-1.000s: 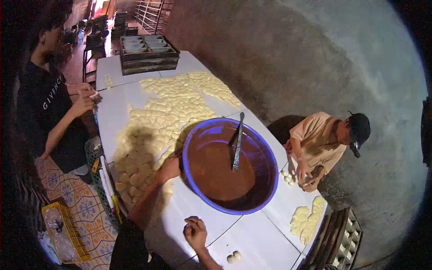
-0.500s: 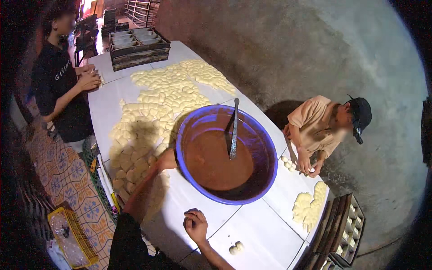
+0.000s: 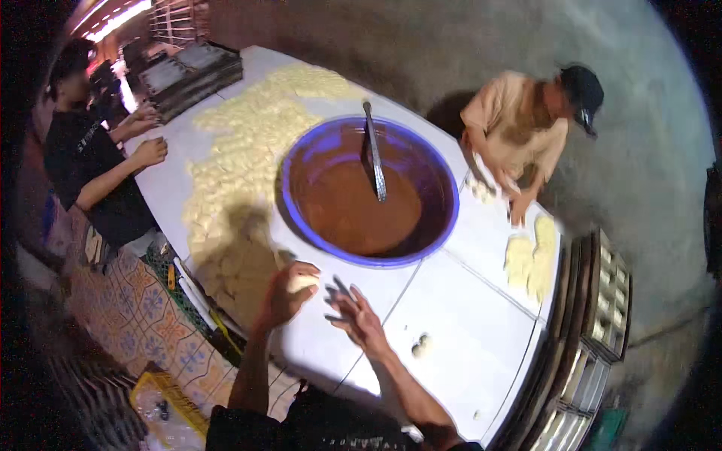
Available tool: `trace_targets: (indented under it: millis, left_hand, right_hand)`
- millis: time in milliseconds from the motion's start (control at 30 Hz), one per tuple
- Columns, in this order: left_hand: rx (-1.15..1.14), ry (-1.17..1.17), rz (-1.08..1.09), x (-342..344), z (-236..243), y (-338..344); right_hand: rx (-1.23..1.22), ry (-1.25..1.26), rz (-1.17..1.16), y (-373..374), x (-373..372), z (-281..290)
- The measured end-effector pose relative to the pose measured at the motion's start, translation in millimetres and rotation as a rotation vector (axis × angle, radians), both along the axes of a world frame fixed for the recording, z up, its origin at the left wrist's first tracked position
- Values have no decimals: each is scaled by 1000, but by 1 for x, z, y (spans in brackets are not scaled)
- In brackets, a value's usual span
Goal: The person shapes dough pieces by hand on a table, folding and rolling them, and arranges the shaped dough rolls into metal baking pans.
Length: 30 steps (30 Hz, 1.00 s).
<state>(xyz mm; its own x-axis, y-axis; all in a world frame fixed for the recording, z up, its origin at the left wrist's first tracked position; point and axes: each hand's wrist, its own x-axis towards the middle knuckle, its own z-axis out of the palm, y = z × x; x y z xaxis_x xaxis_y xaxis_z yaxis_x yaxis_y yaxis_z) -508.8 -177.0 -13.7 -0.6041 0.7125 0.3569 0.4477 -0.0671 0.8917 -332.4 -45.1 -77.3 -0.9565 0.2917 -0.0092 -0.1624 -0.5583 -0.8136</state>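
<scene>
My left hand [image 3: 281, 299] is closed round a small piece of pale dough [image 3: 304, 283] above the near side of the white table. Close to its right, my right hand [image 3: 359, 320] has its fingers spread, with dark smears on the fingertips and nothing visible in it. Just beyond both hands stands a large purple basin [image 3: 387, 261] of smooth brown paste [image 3: 361, 214]. A long metal spoon or spatula [image 3: 374, 154] leans in it, its handle over the far rim. Many flattened dough pieces [image 3: 248, 154] cover the table's left side. Small dough balls [image 3: 422, 346] sit to the right of my right hand.
Across the table at right, a person in a tan shirt [image 3: 519, 113] works beside dough strips [image 3: 530, 259]. Another person in black [image 3: 90, 150] stands at the left edge. Stacked trays [image 3: 605, 293] line the right; more trays [image 3: 192, 75] stand far left. A yellow crate [image 3: 173, 410] is below.
My left hand has left the flattened dough and come to the near middle, now holding a piece. My right hand has opened and moved up beside it. The view has shifted.
</scene>
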Motion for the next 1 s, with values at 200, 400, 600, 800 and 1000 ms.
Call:
trace_targets:
  millis: [200, 400, 600, 800, 1000]
  left_hand:
    - [-126, -271, -324, 85, 33, 0]
    - [-3, -511, -182, 138, -6, 47]
    - [-44, -629, 12, 167, -65, 83]
    - [26, -572, 124, 143, -92, 85]
    - [-106, -472, -76, 111, -55, 70]
  right_hand:
    - [253, -230, -101, -21, 38, 40]
    - [579, -585, -619, 3, 140, 55]
    - [565, -664, -1122, 20, 228, 86]
    - [85, 59, -1412, 36, 304, 65]
    - [720, -1194, -924, 72, 339, 28]
